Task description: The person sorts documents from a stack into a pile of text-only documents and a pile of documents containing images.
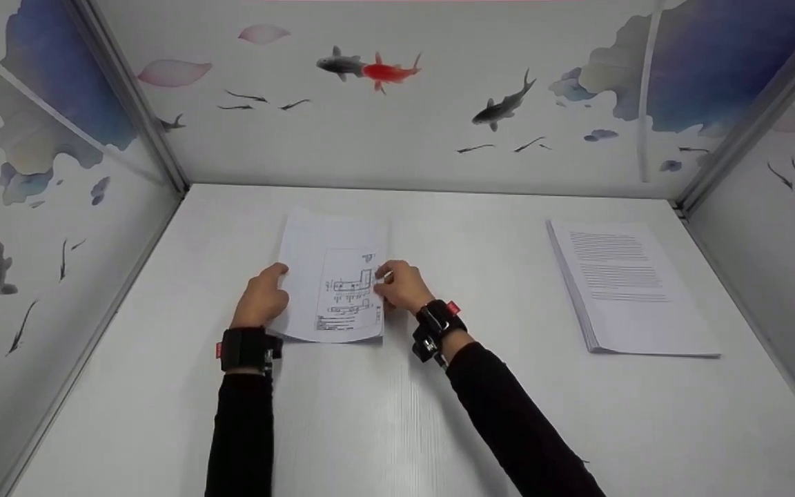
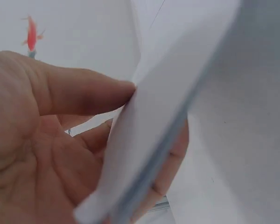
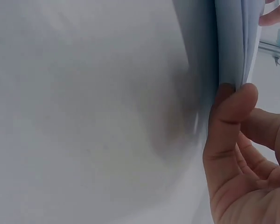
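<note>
A small stack of paper sheets (image 1: 335, 231), its top page printed with a line drawing, is held between both hands left of the table's middle. My left hand (image 1: 259, 297) grips the left edge. In the left wrist view the thumb (image 2: 93, 91) lies against one face of the bent sheets (image 2: 163, 93), with fingers behind them. On the right edge, my right hand (image 1: 406, 286) pinches the sheets with curled fingers. The right wrist view shows the layered edges (image 3: 233, 46) of the sheets at the fingertips (image 3: 245, 98).
A thicker stack of printed paper (image 1: 625, 317) lies on the right side of the white table (image 1: 473, 276). Panels with painted fish (image 1: 501, 107) enclose the table at the back, left and right.
</note>
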Available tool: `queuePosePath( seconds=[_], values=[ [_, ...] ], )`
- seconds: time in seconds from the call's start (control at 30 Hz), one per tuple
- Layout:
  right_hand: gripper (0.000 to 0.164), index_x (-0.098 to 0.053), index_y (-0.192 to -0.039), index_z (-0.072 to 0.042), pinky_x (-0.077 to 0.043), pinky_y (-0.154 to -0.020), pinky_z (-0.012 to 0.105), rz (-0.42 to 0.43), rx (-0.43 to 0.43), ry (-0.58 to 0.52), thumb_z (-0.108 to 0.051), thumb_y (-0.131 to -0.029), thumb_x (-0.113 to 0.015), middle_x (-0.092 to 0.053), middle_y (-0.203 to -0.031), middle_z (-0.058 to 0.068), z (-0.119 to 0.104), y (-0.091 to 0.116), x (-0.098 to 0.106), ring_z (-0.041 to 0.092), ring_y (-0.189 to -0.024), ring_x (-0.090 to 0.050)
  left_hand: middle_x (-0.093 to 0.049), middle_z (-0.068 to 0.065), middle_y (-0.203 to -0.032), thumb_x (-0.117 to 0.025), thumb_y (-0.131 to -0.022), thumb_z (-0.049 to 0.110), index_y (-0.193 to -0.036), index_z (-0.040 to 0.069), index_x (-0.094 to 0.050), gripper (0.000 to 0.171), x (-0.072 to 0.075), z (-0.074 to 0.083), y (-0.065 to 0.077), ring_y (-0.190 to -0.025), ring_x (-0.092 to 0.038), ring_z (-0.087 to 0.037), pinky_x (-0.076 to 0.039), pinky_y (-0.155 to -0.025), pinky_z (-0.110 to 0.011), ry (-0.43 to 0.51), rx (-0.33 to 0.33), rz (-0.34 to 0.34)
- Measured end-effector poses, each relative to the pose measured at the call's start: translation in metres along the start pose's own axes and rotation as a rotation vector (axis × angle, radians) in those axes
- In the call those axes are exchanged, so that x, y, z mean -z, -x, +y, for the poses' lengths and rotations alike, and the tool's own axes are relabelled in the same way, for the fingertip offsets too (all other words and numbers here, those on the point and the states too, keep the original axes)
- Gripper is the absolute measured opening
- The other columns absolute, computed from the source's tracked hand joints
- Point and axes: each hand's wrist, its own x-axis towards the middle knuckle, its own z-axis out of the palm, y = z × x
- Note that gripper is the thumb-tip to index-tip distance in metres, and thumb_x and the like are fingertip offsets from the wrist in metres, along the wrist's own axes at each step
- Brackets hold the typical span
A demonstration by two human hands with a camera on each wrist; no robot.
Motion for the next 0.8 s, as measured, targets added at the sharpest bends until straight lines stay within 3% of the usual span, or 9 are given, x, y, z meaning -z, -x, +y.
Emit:
queuePosePath(
  seconds=[0.13, 0.23, 0.33, 0.47, 0.6, 0.8],
  values=[
    [0.037, -0.060, -0.124, 0.005, -0.052, -0.056, 0.024, -0.047, 0.028, 0.076, -0.003, -0.089, -0.065, -0.067, -0.096, 0.016, -0.002, 0.000, -0.004, 0.016, -0.065, -0.062, -0.039, -0.030, -0.149, -0.038, -0.087, -0.007, -0.144, -0.007, -0.039, 0.057, 0.001, 0.001, 0.001, -0.139, -0.037, -0.042, -0.030, -0.114, -0.054, -0.035, 0.022, -0.015],
    [0.042, -0.059, -0.127, 0.005, -0.048, -0.055, 0.022, -0.078, 0.054, 0.149, -0.002, -0.087, -0.067, -0.066, -0.094, 0.016, -0.003, 0.002, -0.005, 0.014, -0.065, -0.058, -0.042, -0.036, -0.139, -0.039, -0.087, -0.004, -0.141, -0.008, -0.042, 0.054, 0.000, 0.000, 0.002, -0.123, -0.046, -0.044, -0.039, -0.105, -0.056, -0.094, 0.045, -0.025],
    [0.044, -0.059, -0.128, 0.004, -0.045, -0.059, 0.023, -0.082, 0.065, 0.224, -0.003, -0.086, -0.069, -0.065, -0.095, 0.015, -0.004, 0.003, -0.007, 0.015, -0.070, -0.055, -0.044, -0.038, -0.128, -0.041, -0.087, -0.002, -0.133, -0.010, -0.048, 0.047, 0.000, -0.002, 0.004, -0.109, -0.047, -0.043, -0.044, -0.095, -0.057, -0.150, 0.062, -0.036],
    [0.045, -0.060, -0.127, 0.003, -0.049, -0.077, 0.032, -0.065, 0.072, 0.270, -0.005, -0.084, -0.072, -0.066, -0.106, 0.016, -0.005, 0.003, -0.009, 0.022, -0.088, -0.059, -0.044, -0.034, -0.119, -0.045, -0.086, 0.003, -0.119, -0.011, -0.053, 0.037, -0.002, -0.002, 0.005, -0.105, -0.042, -0.042, -0.043, -0.091, -0.057, -0.188, 0.069, -0.037],
    [0.045, -0.061, -0.127, 0.002, -0.047, -0.097, 0.042, -0.048, 0.051, 0.292, -0.006, -0.084, -0.072, -0.062, -0.121, 0.019, -0.007, 0.004, -0.012, 0.029, -0.108, -0.057, -0.046, -0.030, -0.116, -0.047, -0.089, 0.011, -0.118, -0.009, -0.055, 0.036, -0.003, 0.000, 0.006, -0.105, -0.040, -0.040, -0.042, -0.091, -0.058, -0.201, 0.088, -0.055],
    [0.048, -0.062, -0.129, -0.003, -0.050, -0.090, 0.042, -0.035, 0.002, 0.362, -0.009, -0.083, -0.074, -0.058, -0.125, 0.018, -0.009, 0.007, -0.014, 0.028, -0.106, -0.055, -0.055, -0.031, -0.117, -0.047, -0.095, 0.026, -0.121, -0.009, -0.057, 0.045, -0.005, 0.003, 0.005, -0.109, -0.047, -0.043, -0.036, -0.098, -0.064, -0.237, 0.100, -0.048]
  ],
)
